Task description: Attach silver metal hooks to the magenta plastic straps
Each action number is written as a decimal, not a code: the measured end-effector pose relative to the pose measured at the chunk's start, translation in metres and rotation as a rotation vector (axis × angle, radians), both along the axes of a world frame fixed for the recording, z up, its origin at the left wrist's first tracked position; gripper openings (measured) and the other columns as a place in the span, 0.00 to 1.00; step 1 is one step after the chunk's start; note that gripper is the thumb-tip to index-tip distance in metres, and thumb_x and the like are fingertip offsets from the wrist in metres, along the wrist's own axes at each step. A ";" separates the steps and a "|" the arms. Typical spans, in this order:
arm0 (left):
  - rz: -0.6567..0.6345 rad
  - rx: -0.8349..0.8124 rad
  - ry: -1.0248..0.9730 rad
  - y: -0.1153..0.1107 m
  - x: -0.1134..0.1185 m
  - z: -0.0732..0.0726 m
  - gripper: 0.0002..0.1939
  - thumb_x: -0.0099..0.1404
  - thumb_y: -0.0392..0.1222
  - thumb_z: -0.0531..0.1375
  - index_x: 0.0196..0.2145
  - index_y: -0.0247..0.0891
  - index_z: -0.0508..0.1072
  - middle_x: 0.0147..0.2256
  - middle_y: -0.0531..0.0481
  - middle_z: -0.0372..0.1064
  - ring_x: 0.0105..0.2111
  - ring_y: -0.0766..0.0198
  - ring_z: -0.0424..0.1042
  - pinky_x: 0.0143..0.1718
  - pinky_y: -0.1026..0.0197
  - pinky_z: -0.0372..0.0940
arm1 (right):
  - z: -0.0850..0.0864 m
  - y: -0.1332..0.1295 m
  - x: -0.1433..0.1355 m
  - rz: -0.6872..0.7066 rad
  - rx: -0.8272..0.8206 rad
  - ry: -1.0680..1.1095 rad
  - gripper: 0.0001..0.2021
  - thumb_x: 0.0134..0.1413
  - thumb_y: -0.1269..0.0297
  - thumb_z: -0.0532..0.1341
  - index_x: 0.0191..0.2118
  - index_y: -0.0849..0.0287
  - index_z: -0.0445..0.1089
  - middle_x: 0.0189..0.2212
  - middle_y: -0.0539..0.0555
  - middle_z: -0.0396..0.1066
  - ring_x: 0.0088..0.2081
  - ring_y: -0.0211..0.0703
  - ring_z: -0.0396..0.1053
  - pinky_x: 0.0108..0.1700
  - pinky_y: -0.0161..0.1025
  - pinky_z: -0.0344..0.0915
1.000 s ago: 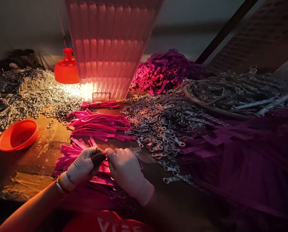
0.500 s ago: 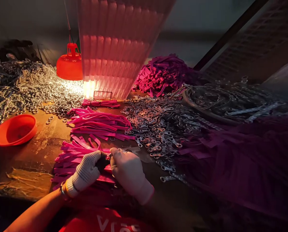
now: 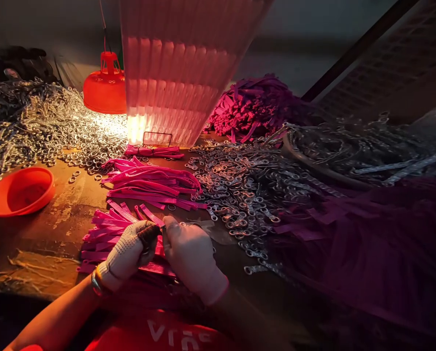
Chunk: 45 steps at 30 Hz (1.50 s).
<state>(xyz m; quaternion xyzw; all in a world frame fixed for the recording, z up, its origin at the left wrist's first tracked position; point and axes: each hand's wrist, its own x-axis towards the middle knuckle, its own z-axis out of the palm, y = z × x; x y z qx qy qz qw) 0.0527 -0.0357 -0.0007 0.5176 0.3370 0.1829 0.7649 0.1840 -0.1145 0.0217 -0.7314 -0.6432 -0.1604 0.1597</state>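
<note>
Pink straps (image 3: 104, 233), flat and narrow, lay fanned at near centre on the worn table (image 3: 66, 209). Over them, the left hand (image 3: 130, 248), in dotted knit, was curled tight; the right hand (image 3: 192, 253) was clenched beside it, contents hidden. Looped metal strips (image 3: 241, 197) lay right, a round bowl (image 3: 22, 192) left.

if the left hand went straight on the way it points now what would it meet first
Most likely the right hand, just beside the fingers of the left hand, though one view leaves depth unclear.
</note>
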 end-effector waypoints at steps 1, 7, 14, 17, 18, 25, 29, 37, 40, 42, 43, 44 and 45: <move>0.006 -0.002 -0.006 -0.001 0.001 0.001 0.19 0.68 0.51 0.54 0.23 0.39 0.59 0.15 0.59 0.53 0.13 0.73 0.50 0.15 0.69 0.46 | 0.000 0.000 -0.001 -0.003 -0.003 -0.004 0.10 0.63 0.70 0.53 0.41 0.61 0.72 0.21 0.52 0.72 0.21 0.41 0.64 0.29 0.42 0.44; 0.059 0.479 0.206 -0.001 0.002 0.003 0.14 0.66 0.49 0.58 0.27 0.37 0.67 0.21 0.54 0.64 0.20 0.70 0.60 0.23 0.67 0.55 | -0.007 0.003 0.001 -0.010 -0.005 0.046 0.10 0.61 0.72 0.53 0.40 0.62 0.72 0.19 0.52 0.70 0.21 0.42 0.65 0.28 0.40 0.44; -0.148 0.744 0.180 0.016 0.003 -0.004 0.08 0.64 0.39 0.56 0.29 0.36 0.71 0.25 0.51 0.67 0.24 0.67 0.62 0.28 0.65 0.57 | -0.008 0.004 0.009 -0.050 -0.014 0.346 0.10 0.64 0.66 0.54 0.42 0.59 0.73 0.23 0.52 0.75 0.25 0.41 0.71 0.29 0.36 0.53; -0.155 0.436 0.164 0.016 0.002 0.001 0.13 0.68 0.48 0.55 0.33 0.36 0.71 0.20 0.55 0.62 0.18 0.70 0.59 0.21 0.67 0.55 | -0.002 -0.002 0.012 0.012 -0.080 0.427 0.10 0.65 0.65 0.55 0.47 0.59 0.70 0.31 0.53 0.78 0.31 0.42 0.74 0.33 0.35 0.59; -0.141 0.379 0.165 0.014 0.001 0.003 0.15 0.68 0.50 0.55 0.33 0.36 0.70 0.19 0.56 0.61 0.17 0.71 0.57 0.19 0.67 0.53 | 0.001 -0.003 0.013 0.043 -0.135 0.414 0.11 0.63 0.65 0.57 0.49 0.59 0.69 0.33 0.53 0.78 0.34 0.44 0.75 0.35 0.35 0.60; -0.098 0.685 0.232 -0.001 -0.004 0.006 0.14 0.68 0.46 0.56 0.29 0.35 0.73 0.22 0.53 0.67 0.22 0.69 0.62 0.25 0.67 0.56 | 0.012 -0.006 0.015 0.052 -0.421 0.181 0.20 0.57 0.71 0.61 0.55 0.61 0.65 0.31 0.55 0.78 0.32 0.46 0.75 0.32 0.37 0.59; -0.114 0.802 0.236 -0.004 -0.007 0.005 0.14 0.68 0.43 0.57 0.28 0.34 0.73 0.24 0.52 0.70 0.25 0.68 0.63 0.28 0.66 0.56 | 0.002 -0.013 0.013 0.137 -0.376 0.045 0.07 0.61 0.66 0.59 0.42 0.64 0.68 0.24 0.55 0.74 0.25 0.45 0.71 0.26 0.38 0.51; -0.244 1.006 0.295 0.008 -0.010 0.025 0.11 0.67 0.38 0.55 0.30 0.34 0.74 0.28 0.49 0.73 0.28 0.64 0.68 0.31 0.64 0.59 | -0.007 -0.012 0.018 0.295 -0.198 -0.067 0.08 0.65 0.65 0.55 0.34 0.62 0.65 0.20 0.54 0.69 0.19 0.41 0.62 0.26 0.39 0.40; -0.324 1.063 0.302 0.023 -0.022 0.047 0.10 0.65 0.35 0.55 0.34 0.36 0.77 0.33 0.48 0.76 0.32 0.62 0.72 0.35 0.63 0.62 | 0.000 -0.014 0.017 0.280 -0.168 0.019 0.12 0.66 0.60 0.55 0.34 0.61 0.66 0.20 0.52 0.69 0.20 0.40 0.62 0.26 0.40 0.40; -0.260 1.065 0.341 0.032 -0.033 0.059 0.09 0.65 0.36 0.56 0.35 0.37 0.78 0.34 0.47 0.77 0.33 0.60 0.73 0.36 0.62 0.64 | 0.005 -0.021 0.021 0.228 -0.208 0.107 0.14 0.66 0.56 0.57 0.33 0.60 0.68 0.20 0.51 0.70 0.22 0.41 0.64 0.27 0.39 0.42; -0.194 1.038 0.351 0.034 -0.038 0.061 0.09 0.64 0.37 0.57 0.37 0.37 0.78 0.35 0.47 0.77 0.33 0.60 0.73 0.37 0.61 0.65 | 0.008 -0.024 0.026 0.215 -0.244 0.161 0.15 0.65 0.53 0.58 0.33 0.59 0.68 0.21 0.51 0.70 0.23 0.41 0.65 0.28 0.39 0.44; -0.125 0.982 0.346 0.036 -0.042 0.061 0.10 0.63 0.37 0.58 0.39 0.38 0.79 0.36 0.46 0.77 0.34 0.60 0.73 0.37 0.62 0.65 | 0.008 -0.027 0.034 0.220 -0.280 0.222 0.16 0.64 0.51 0.59 0.32 0.58 0.69 0.22 0.51 0.71 0.25 0.41 0.67 0.29 0.38 0.47; -0.060 0.894 0.327 0.035 -0.045 0.059 0.11 0.63 0.37 0.59 0.42 0.38 0.78 0.37 0.46 0.77 0.32 0.62 0.73 0.35 0.62 0.65 | 0.008 -0.029 0.045 0.228 -0.306 0.286 0.16 0.64 0.50 0.58 0.32 0.58 0.69 0.25 0.51 0.73 0.28 0.41 0.69 0.30 0.37 0.50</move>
